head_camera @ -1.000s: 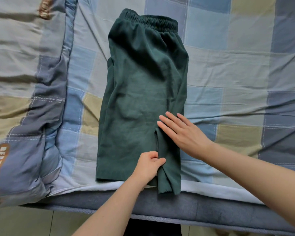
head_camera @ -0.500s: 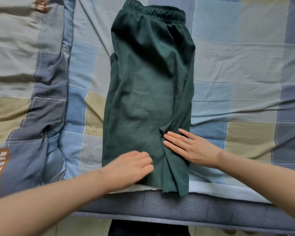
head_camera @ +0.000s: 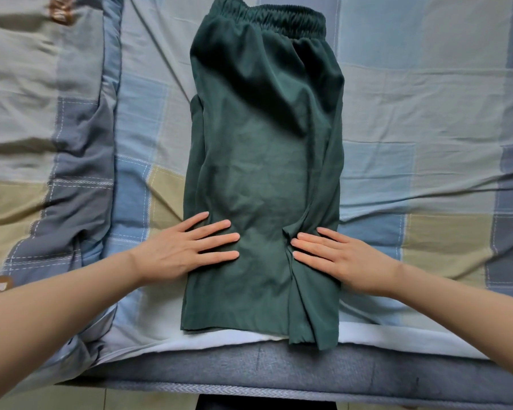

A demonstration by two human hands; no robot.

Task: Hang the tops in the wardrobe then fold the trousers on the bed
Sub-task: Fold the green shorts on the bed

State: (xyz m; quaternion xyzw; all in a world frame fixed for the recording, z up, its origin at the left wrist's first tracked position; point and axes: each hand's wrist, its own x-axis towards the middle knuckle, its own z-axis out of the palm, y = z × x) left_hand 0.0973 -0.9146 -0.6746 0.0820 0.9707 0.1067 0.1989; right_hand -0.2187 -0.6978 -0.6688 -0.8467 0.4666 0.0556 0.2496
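The dark green trousers (head_camera: 261, 179) lie folded lengthwise on the checked bedsheet (head_camera: 412, 119), elastic waistband (head_camera: 274, 20) toward the far side, hems at the bed's near edge, one hem just overhanging it; the left hand (head_camera: 187, 250) rests flat on their left edge, fingers straight; the right hand (head_camera: 338, 257) presses flat beside the centre crease, fingers straight; a rumpled quilt (head_camera: 42, 149) lies along the bed's left side.

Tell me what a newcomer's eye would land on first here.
The dark green trousers dominate, laid lengthwise down the middle of the bed, elastic waistband at the far end, hems at the near edge. The left hand and right hand press flat on them near the hems. A rumpled checked quilt lies along the left.
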